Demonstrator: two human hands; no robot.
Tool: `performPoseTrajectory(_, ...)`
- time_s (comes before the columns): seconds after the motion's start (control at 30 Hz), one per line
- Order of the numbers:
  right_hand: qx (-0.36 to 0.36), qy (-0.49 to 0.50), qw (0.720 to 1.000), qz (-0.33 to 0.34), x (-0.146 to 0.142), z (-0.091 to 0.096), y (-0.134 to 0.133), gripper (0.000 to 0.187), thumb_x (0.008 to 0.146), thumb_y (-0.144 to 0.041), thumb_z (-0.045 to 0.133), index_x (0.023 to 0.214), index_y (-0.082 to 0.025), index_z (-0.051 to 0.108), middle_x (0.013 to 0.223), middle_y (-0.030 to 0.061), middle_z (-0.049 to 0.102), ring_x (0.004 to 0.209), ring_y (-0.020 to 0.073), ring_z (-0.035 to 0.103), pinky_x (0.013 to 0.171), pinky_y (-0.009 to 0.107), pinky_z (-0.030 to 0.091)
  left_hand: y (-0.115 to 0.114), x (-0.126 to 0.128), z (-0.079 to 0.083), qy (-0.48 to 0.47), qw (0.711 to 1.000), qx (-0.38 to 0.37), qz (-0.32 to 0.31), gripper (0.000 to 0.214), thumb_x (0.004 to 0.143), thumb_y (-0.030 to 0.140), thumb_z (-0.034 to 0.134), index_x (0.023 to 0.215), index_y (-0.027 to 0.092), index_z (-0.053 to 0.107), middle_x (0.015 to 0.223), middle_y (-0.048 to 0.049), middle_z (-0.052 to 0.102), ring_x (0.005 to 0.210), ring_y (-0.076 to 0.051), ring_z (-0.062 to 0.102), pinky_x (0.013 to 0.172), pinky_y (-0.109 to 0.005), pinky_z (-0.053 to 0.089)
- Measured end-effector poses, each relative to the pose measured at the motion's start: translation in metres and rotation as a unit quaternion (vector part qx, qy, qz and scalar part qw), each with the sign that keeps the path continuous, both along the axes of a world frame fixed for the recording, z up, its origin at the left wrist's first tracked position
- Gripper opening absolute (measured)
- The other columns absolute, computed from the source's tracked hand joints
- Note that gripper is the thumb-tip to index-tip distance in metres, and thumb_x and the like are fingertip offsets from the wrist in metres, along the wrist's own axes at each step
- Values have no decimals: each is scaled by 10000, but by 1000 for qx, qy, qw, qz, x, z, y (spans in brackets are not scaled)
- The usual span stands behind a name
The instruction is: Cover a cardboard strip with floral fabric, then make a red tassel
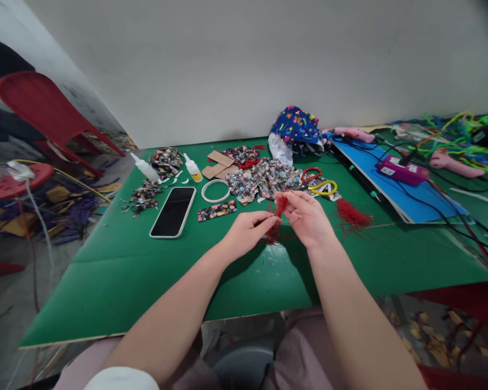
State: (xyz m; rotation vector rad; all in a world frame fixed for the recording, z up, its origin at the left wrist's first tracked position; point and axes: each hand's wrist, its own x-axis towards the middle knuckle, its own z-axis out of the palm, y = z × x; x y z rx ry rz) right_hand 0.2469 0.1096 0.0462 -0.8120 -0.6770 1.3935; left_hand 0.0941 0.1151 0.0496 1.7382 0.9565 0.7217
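Observation:
Between my two hands hangs a red thread tassel (273, 234), its loose strands falling over the green table. My left hand (250, 232) pinches it at the side, and my right hand (303, 214) grips its upper end with bent fingers. Just beyond the right hand lie scissors with one red and one yellow handle (324, 188), partly on floral fabric (264, 179). A second bundle of red threads (353, 214) rests to the right. Left of my hands are a floral strip (217, 211), a white ring (215, 191) and a phone (173, 212).
Two glue bottles (193, 168) and brown card pieces (219, 162) stand or lie at the back. A blue patterned cloth (295, 130) sits by the wall. To the right are a blue folder (423, 203), a purple power strip (404, 170), pink glue guns (455, 162) and tangled cables.

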Motion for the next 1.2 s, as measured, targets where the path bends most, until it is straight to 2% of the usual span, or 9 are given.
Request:
performPoseTrajectory(0.27,25,9,999,-25,1,1,1,83,646,-241,716,672,-243,637,758,-39,708,828,108,648,901,289,458,0,0,-2,18,1000,0,-7,304,828,377,482,898,174,697,706,-18,638,620,-120,505,534,-205,346)
performPoseTrajectory(0.6,30,18,998,-55,0,3,1,78,638,-218,713,667,-236,643,733,-41,696,783,105,643,879,294,470,-1,1,3,-13,1000,-6,3,263,812,348,514,887,179,701,733,-10,660,605,-110,515,562,-202,367)
performPoseTrajectory(0.77,62,26,994,-89,6,8,0,69,653,-222,709,670,-247,646,738,-48,699,771,96,646,875,290,478,2,1,4,-64,996,-36,42,245,805,342,528,866,177,699,543,29,529,476,-77,406,482,-204,300)
performPoseTrajectory(0.87,105,26,986,-127,13,12,0,48,666,-231,694,690,-251,657,747,-48,704,776,93,649,872,292,488,5,-1,2,-112,987,-86,80,269,793,392,541,860,176,686,527,50,442,417,-50,325,417,-204,229)
performPoseTrajectory(1.0,170,45,972,-155,24,17,-1,41,683,-197,673,711,-228,670,741,-38,713,767,83,653,858,278,500,10,-2,-2,-201,961,-143,123,270,764,414,574,827,169,669,591,48,437,403,-28,272,379,-200,156)
performPoseTrajectory(1.1,184,42,968,-168,30,18,-2,54,693,-176,660,717,-222,670,750,-32,715,773,86,654,863,288,501,14,-4,-4,-262,939,-173,140,237,747,384,601,786,161,672,624,29,499,455,-32,324,404,-178,205)
performPoseTrajectory(1.2,182,15,968,-172,30,19,-4,59,694,-191,661,715,-245,666,740,-51,709,771,91,656,877,312,495,16,-6,-5,-297,924,-184,158,212,750,354,607,770,156,681,715,-5,600,571,-49,448,486,-165,303)
